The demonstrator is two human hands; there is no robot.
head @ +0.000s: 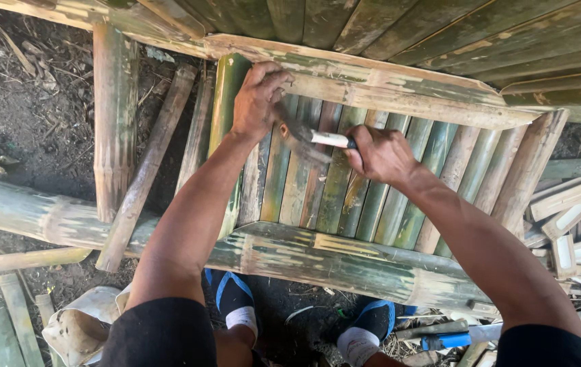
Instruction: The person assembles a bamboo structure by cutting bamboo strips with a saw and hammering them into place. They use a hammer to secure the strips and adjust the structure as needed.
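1. Right hand (380, 153) is wrapped tight round the dark handle of a short knife with a pale collar and a dull grey blade (307, 138). The blade is blurred, so its edge cannot be read.
2. Left hand (258, 98) sits up at the top rail, a split green-and-tan bamboo crossbar (399, 92), with fingers curled over; it seems to pinch or steady something small at the blade's tip, hidden by the fingers.
3. The knife's long axis runs roughly left to right, from the right fist toward the left hand, lying across the upright green bamboo slats (345, 190) rather than along them.
4. The blade tip meets the left fingers just below the crossbar, so the left hand is the nearer to the working point.
5. A thick bamboo pole (317, 255) forms the lower rail, nearer the person.
6. Blue-and-white shoes (236, 299) stand on the dirt ground (25, 109) below the lower rail.
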